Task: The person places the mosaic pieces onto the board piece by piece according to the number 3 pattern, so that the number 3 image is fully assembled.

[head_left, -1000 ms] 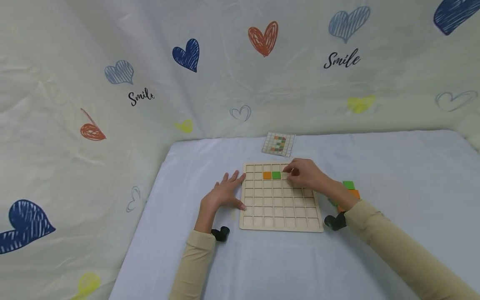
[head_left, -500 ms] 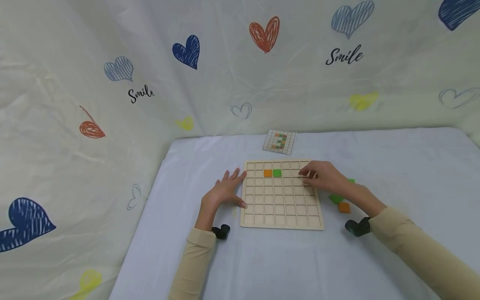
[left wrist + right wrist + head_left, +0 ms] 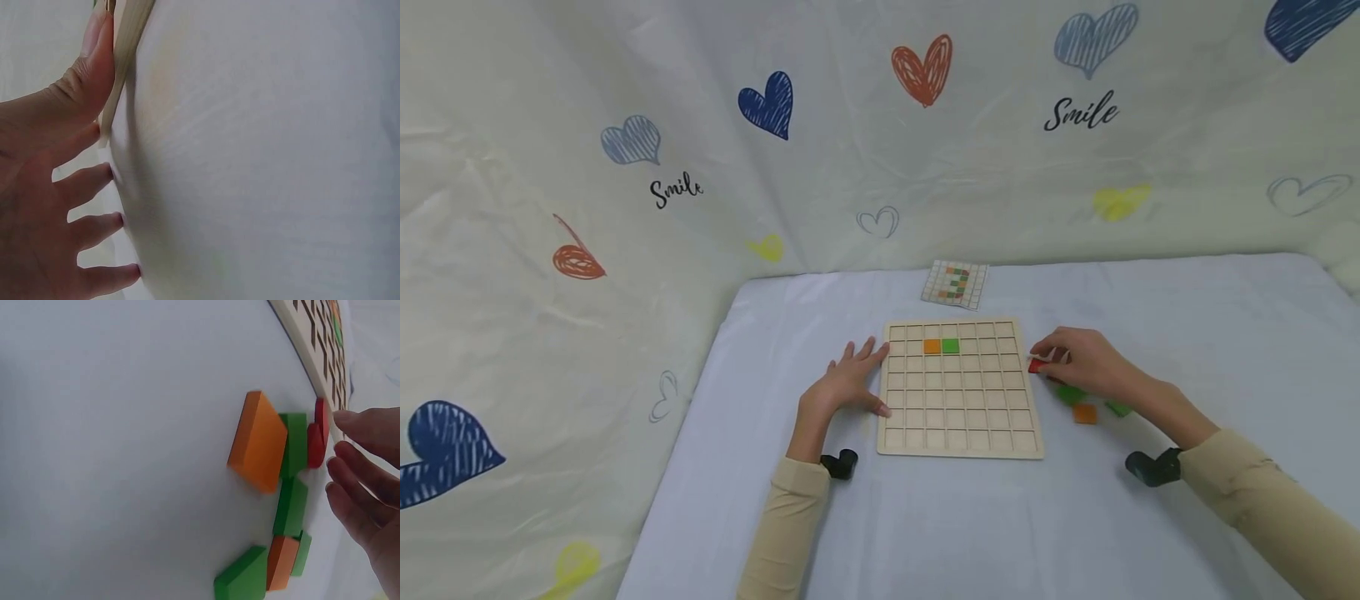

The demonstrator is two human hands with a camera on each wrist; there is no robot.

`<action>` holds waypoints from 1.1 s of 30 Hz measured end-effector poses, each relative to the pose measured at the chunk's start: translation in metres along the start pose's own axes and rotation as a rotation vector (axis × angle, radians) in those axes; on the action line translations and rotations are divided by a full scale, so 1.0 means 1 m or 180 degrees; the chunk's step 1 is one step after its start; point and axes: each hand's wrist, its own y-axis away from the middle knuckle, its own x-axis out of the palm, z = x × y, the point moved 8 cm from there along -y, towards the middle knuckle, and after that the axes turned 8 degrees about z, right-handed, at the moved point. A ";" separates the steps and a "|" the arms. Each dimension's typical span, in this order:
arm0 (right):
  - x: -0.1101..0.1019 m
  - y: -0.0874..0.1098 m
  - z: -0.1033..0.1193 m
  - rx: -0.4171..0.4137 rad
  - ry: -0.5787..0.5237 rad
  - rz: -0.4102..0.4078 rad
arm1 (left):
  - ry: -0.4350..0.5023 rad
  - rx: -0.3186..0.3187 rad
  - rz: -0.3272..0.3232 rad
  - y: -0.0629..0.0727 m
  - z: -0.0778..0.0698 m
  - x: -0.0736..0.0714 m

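Note:
A square wooden grid board (image 3: 961,432) lies on the white cloth. An orange square tile (image 3: 932,347) and a green square tile (image 3: 951,346) sit side by side in its second row from the back. My left hand (image 3: 846,387), fingers spread, touches the board's left edge with thumb and fingertips. My right hand (image 3: 1086,364) is just off the board's right edge, thumb and fingers apart, fingertips close to red pieces (image 3: 317,444) beside the board. Nearer me lie an orange tile (image 3: 257,444), green tiles (image 3: 291,506) and more pieces, partly hidden under the hand in the head view.
A small pattern card (image 3: 955,284) with a coloured grid design lies behind the board. Another green tile (image 3: 1117,408) is below the right wrist. A curtain (image 3: 820,167) printed with hearts hangs behind and left of the table.
My right hand has moved right, from over the board's second row to the pieces beside it, uncovering the right-hand cells. The left hand has stayed at the left edge.

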 end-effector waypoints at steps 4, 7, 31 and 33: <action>-0.002 0.006 -0.007 0.0038 0.0018 -0.0005 | -0.0010 -0.0002 0.0000 -0.004 0.004 0.002; -0.001 0.006 -0.008 0.0005 0.0028 -0.0024 | -0.0003 0.0004 -0.0008 -0.004 0.006 0.002; 0.012 -0.004 -0.010 0.0240 -0.0103 0.0112 | 0.0031 0.0127 -0.0059 0.018 -0.015 -0.007; 0.013 -0.003 -0.009 0.0188 -0.0098 0.0082 | 0.0010 0.0131 -0.0039 0.018 -0.015 -0.006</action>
